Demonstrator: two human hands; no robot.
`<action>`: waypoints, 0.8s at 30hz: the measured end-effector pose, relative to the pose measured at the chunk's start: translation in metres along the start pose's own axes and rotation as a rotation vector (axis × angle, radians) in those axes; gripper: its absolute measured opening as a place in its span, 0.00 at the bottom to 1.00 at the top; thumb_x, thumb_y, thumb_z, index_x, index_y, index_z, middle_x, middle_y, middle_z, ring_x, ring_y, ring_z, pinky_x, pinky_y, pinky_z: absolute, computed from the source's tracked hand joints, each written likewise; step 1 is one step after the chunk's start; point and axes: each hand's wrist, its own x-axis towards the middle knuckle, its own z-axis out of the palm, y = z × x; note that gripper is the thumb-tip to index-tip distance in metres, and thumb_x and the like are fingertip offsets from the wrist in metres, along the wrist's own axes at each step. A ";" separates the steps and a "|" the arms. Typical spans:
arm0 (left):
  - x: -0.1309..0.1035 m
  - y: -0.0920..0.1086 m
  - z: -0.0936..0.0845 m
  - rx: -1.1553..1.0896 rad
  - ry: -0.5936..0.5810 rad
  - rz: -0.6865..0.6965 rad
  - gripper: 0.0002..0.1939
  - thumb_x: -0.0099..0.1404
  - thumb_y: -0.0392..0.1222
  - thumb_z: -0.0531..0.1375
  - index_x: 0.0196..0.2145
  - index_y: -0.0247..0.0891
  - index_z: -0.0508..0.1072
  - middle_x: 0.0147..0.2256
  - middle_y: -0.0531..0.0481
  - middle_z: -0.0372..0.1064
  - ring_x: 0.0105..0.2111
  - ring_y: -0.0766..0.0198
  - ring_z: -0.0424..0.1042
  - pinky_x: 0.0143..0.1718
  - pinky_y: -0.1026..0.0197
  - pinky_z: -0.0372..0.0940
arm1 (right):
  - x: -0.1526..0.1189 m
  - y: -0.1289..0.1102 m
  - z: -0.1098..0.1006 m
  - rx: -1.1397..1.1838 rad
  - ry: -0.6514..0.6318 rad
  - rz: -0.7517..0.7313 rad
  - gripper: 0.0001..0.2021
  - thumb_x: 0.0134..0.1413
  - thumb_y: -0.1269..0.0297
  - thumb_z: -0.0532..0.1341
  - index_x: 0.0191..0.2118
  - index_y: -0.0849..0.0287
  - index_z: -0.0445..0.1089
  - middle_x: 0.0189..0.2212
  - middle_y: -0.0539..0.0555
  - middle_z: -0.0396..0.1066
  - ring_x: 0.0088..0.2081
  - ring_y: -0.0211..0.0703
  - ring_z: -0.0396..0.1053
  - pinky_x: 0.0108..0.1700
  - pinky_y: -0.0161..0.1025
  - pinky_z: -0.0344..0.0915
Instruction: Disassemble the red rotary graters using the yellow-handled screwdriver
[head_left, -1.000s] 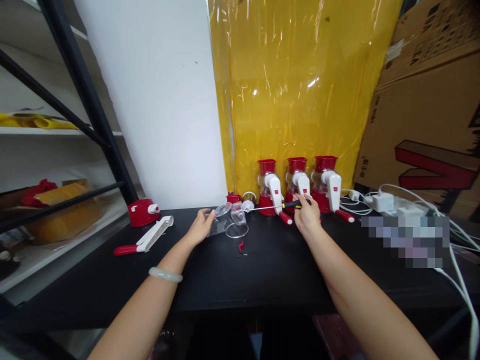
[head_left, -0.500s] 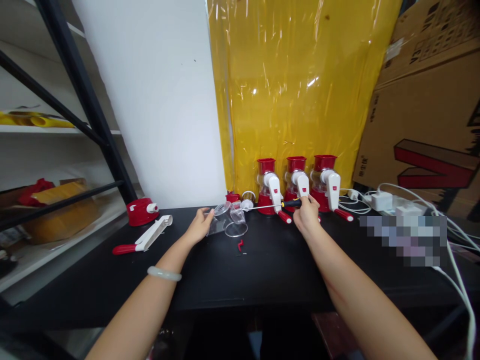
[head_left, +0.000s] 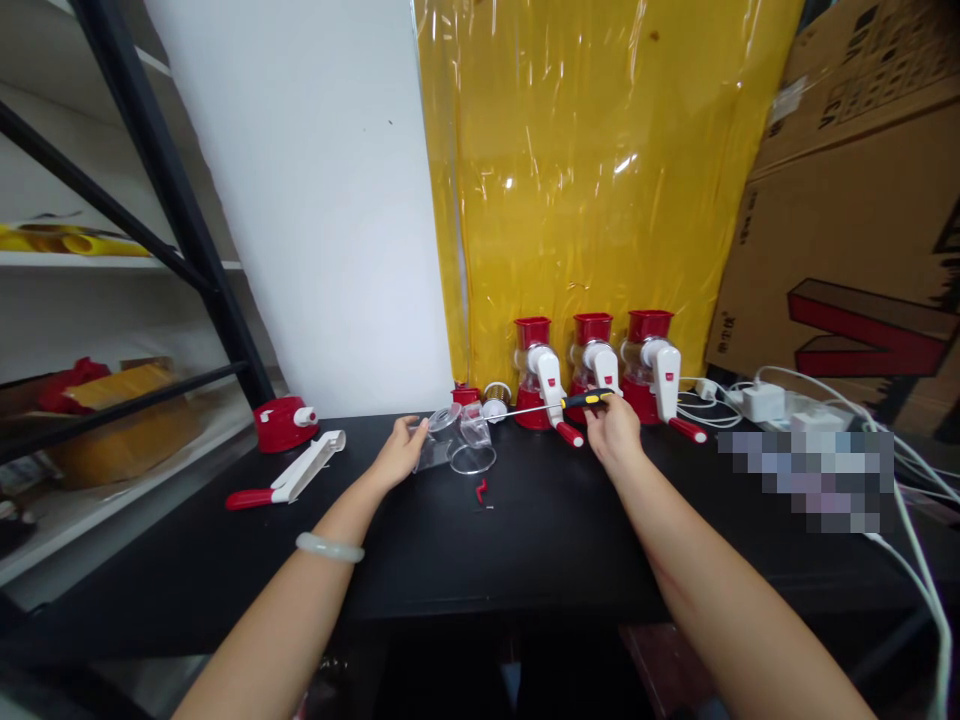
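Observation:
My left hand [head_left: 402, 452] grips the left side of a clear plastic housing [head_left: 442, 440] lying on the black table. In my right hand [head_left: 613, 430] is a screwdriver [head_left: 587, 399] with a black and yellow handle, its long shaft pointing left. The shaft's tip reaches the clear housing's right part; the exact contact is too small to tell. Just in front of the housing lie a small red piece [head_left: 481, 490] and a tiny metal piece [head_left: 490, 507]. Behind it are a metal drum [head_left: 496, 398] and a red part [head_left: 465, 393].
Three red and white crank graters [head_left: 533, 370] stand at the back. A red base [head_left: 285, 423] and a white crank with red handle [head_left: 289, 480] lie on the left. White cables and adapters [head_left: 763, 403] are at the right, before a cardboard box [head_left: 847, 220].
The fingers of my right hand have shifted on the screwdriver, exposing more of its handle, which sits slightly higher. My left hand and the housing have barely moved.

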 end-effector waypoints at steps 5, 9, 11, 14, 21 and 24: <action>0.000 0.001 0.000 0.005 -0.005 -0.009 0.31 0.65 0.60 0.52 0.54 0.31 0.60 0.49 0.33 0.68 0.49 0.51 0.70 0.45 0.53 0.64 | -0.005 0.000 0.004 -0.076 -0.020 -0.031 0.10 0.51 0.58 0.61 0.35 0.57 0.63 0.37 0.52 0.73 0.38 0.40 0.70 0.36 0.40 0.69; 0.000 0.000 0.000 -0.001 -0.013 0.000 0.33 0.65 0.61 0.52 0.54 0.30 0.60 0.49 0.32 0.68 0.48 0.51 0.70 0.45 0.53 0.64 | -0.006 0.005 0.004 -0.138 0.043 -0.063 0.18 0.45 0.53 0.67 0.34 0.56 0.60 0.31 0.48 0.70 0.34 0.39 0.68 0.31 0.39 0.68; 0.001 -0.001 0.000 0.004 -0.007 0.010 0.33 0.64 0.62 0.52 0.54 0.30 0.61 0.48 0.32 0.68 0.47 0.51 0.70 0.44 0.53 0.64 | -0.004 0.006 0.002 -0.173 0.078 -0.071 0.21 0.43 0.52 0.68 0.34 0.54 0.58 0.28 0.45 0.66 0.31 0.38 0.67 0.30 0.38 0.68; 0.002 -0.002 0.000 0.005 -0.003 0.001 0.32 0.65 0.61 0.52 0.54 0.30 0.61 0.48 0.33 0.69 0.46 0.51 0.71 0.44 0.53 0.64 | -0.003 0.005 0.001 -0.208 0.061 -0.073 0.21 0.42 0.52 0.69 0.34 0.54 0.58 0.27 0.43 0.63 0.29 0.36 0.66 0.28 0.35 0.66; 0.004 -0.005 0.000 0.025 -0.013 0.013 0.33 0.65 0.61 0.51 0.55 0.29 0.61 0.48 0.34 0.69 0.47 0.50 0.70 0.43 0.54 0.64 | -0.004 0.002 0.001 -0.061 -0.006 -0.066 0.17 0.40 0.61 0.71 0.31 0.57 0.61 0.25 0.43 0.64 0.29 0.33 0.66 0.32 0.34 0.66; 0.003 -0.004 0.000 0.017 -0.006 0.004 0.33 0.65 0.61 0.52 0.55 0.30 0.61 0.47 0.34 0.69 0.47 0.51 0.70 0.44 0.54 0.64 | -0.004 0.002 0.003 -0.026 -0.018 -0.052 0.14 0.43 0.65 0.68 0.29 0.58 0.60 0.24 0.43 0.66 0.30 0.33 0.69 0.37 0.36 0.68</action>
